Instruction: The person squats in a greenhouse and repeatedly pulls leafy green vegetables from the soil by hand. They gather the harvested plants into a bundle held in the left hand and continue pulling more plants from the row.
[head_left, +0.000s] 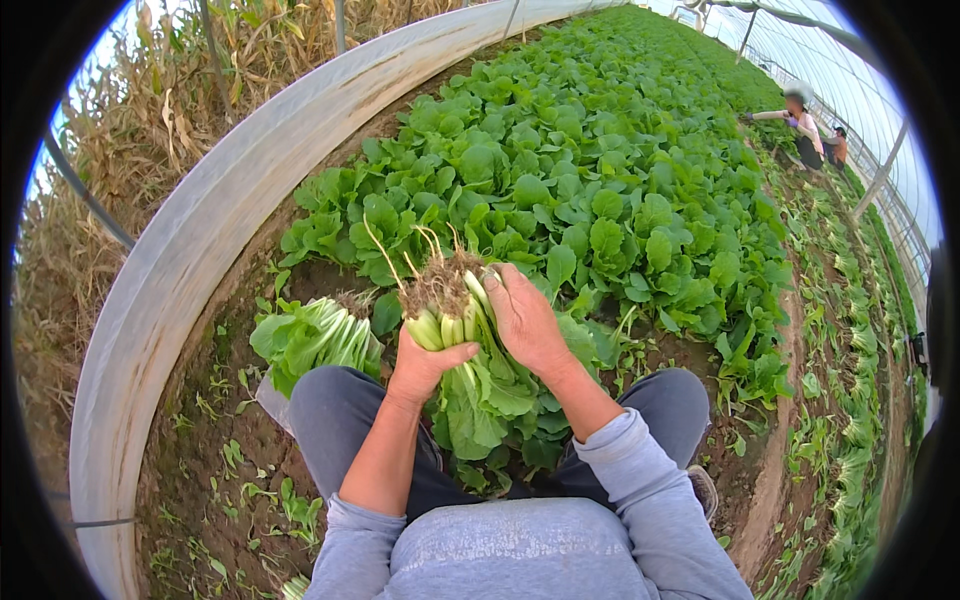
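My left hand grips a bunch of leafy green vegetables by the pale stems, thumb across them. The soil-covered roots point up and away from me, and the leaves hang down between my knees. My right hand is at the right side of the same bunch, its fingers curled around pale stems near the roots. Another bunch of pulled greens lies just beyond my left knee, its leaves towards the left.
A dense bed of growing greens stretches ahead. Plastic sheeting curves along the left, with dry corn stalks behind it. Pulled bunches lie in rows at the right. Two people, one nearer, crouch at the far right.
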